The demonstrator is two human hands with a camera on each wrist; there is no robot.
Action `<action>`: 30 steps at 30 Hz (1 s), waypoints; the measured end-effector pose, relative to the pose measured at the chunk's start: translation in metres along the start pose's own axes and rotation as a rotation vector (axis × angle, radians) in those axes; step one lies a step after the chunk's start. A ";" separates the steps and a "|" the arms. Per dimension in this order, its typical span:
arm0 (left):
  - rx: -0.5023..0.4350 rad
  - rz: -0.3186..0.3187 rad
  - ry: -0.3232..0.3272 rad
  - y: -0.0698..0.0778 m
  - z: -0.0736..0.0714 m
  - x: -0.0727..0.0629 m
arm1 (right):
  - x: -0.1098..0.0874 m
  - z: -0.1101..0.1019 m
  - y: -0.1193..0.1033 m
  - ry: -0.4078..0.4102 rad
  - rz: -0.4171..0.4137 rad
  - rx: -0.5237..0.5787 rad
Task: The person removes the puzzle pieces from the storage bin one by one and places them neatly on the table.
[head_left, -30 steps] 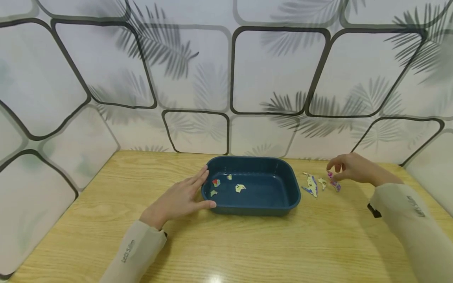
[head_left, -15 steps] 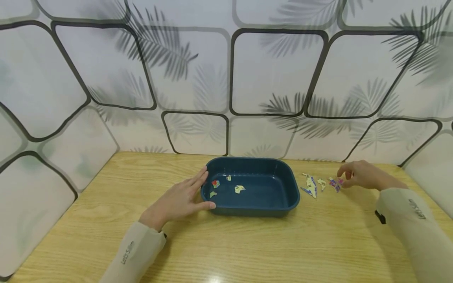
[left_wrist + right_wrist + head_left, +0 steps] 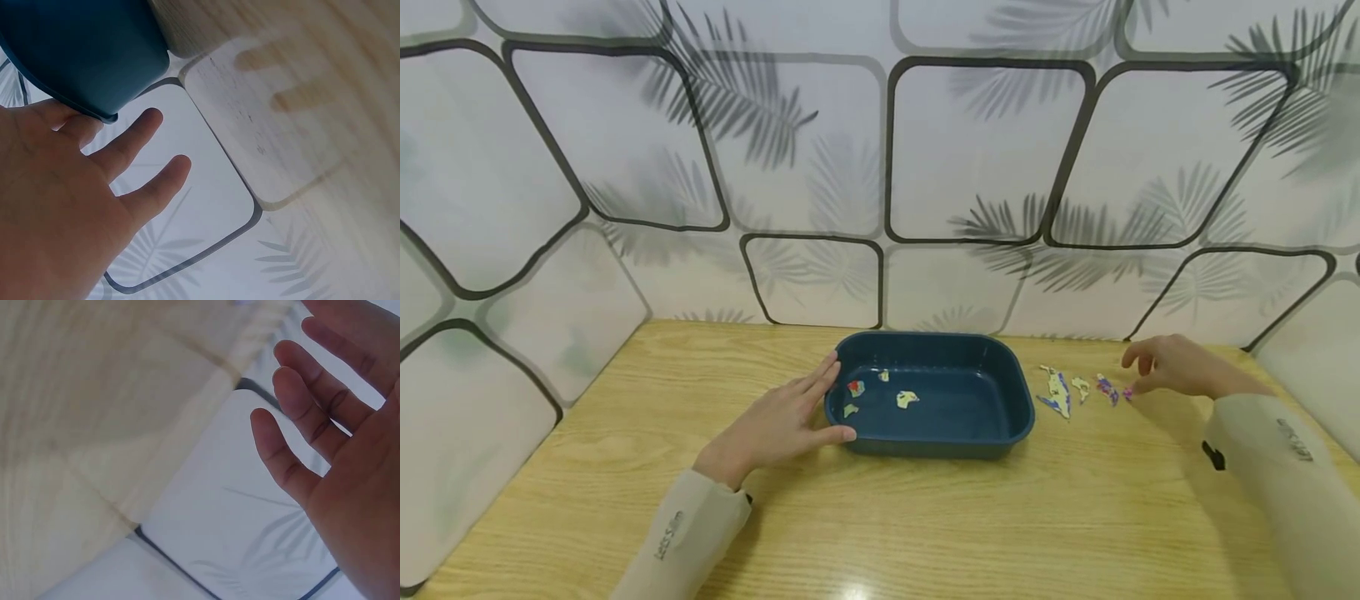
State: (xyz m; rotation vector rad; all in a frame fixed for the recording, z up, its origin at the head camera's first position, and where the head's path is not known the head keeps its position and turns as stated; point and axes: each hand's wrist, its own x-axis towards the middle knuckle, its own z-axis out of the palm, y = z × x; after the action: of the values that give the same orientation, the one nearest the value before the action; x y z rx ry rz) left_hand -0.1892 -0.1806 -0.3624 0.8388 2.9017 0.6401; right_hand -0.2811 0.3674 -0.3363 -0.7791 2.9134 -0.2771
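In the head view, see a blue tub (image 3: 958, 414) on the wood table (image 3: 925, 525), close to the far wall (image 3: 820, 167). Inside, mostly at the left: a red bit (image 3: 855, 388), a green bit (image 3: 850, 410), a little cream bit (image 3: 883, 376) and a bigger cream bit (image 3: 907, 400). Out on the table, right of the tub, going left to right: a long blue bit (image 3: 1057, 392), a thin cream bit (image 3: 1080, 387), a purple bit (image 3: 1107, 388) and a pink bit (image 3: 1127, 394). Four in, four out; by guess, about half done. Left hand (image 3: 775, 425) spread against the tub's left end, thumb over the near edge. Right hand (image 3: 1172, 367) at the pink bit, finger and thumb apart; cannot tell if touching

In the left wrist view, two straight fingers poking out free, others against the tub, holding no bit

In the right wrist view, fingers loosely bent and spread, gripping nothing in sight; a purple spot (image 3: 240, 302) at the top, too blurry to name
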 end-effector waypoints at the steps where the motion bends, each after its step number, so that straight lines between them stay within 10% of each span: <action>1: 0.000 -0.001 0.000 0.000 0.000 0.000 | 0.002 -0.003 -0.003 0.006 -0.004 0.004; 30: -0.003 -0.014 -0.012 0.000 -0.001 -0.001 | 0.087 -0.037 -0.145 0.029 -0.271 0.038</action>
State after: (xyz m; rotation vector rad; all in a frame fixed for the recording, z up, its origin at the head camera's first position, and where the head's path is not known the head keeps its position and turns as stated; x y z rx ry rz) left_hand -0.1887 -0.1811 -0.3619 0.8180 2.8928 0.6365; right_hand -0.2919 0.2057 -0.2762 -1.1729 2.8154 -0.3681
